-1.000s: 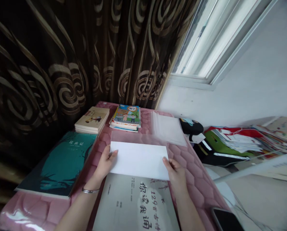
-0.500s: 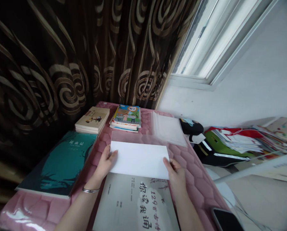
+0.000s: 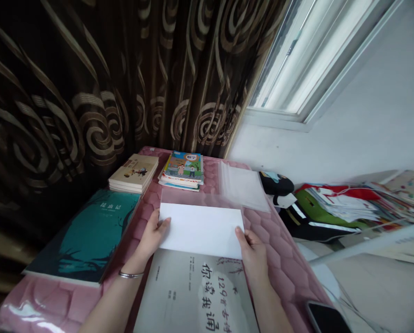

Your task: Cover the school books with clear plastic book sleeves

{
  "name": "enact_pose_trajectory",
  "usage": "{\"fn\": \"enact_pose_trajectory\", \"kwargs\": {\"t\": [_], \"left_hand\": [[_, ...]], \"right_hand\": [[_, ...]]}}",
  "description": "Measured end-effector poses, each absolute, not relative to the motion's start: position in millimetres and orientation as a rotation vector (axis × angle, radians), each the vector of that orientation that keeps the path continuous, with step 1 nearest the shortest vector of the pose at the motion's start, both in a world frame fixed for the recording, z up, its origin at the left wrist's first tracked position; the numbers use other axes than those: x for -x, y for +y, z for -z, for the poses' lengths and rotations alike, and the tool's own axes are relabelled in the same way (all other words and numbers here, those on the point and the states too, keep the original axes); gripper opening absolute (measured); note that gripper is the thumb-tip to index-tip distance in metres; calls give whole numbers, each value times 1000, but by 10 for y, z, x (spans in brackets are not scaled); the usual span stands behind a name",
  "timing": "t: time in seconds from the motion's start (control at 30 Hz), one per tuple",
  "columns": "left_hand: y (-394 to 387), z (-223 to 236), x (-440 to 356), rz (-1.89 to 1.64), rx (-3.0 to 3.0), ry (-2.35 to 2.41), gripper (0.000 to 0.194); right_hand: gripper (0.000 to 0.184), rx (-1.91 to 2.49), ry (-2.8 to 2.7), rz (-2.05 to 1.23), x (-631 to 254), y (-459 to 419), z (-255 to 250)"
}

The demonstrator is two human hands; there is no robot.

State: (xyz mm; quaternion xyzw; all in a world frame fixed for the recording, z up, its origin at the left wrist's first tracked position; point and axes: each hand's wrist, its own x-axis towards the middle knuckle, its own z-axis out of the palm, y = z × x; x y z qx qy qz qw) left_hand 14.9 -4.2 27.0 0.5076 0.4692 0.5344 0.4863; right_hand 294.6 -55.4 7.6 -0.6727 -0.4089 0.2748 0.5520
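Note:
In the middle of the head view lies a grey book (image 3: 179, 296) with large Chinese characters on its cover. Across its far end is a blank white panel (image 3: 201, 230), either a folded sheet or part of the book; I cannot tell which. Clear plastic film (image 3: 200, 199) extends beyond the panel's far edge. My left hand (image 3: 155, 231), with a bracelet at the wrist, pinches the panel's left edge, thumb on top. At the opposite edge, my right hand (image 3: 252, 247) grips it the same way. The fingers underneath are partly hidden.
A large teal book (image 3: 89, 236) lies left, with a stack of beige books (image 3: 133, 173) behind it. Farther back are colourful textbooks (image 3: 184, 166) and clear plastic sleeves (image 3: 243, 185). A phone (image 3: 326, 317) rests at the pink padded table's (image 3: 279, 259) right edge.

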Motion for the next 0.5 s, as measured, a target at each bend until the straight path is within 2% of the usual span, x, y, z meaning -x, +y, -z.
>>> {"fn": "enact_pose_trajectory", "kwargs": {"t": [0.5], "left_hand": [[-38,-285,-166,-1320,-1253,1184,34]], "right_hand": [[50,1586,-925,-660,-2979,-530,13]]}}
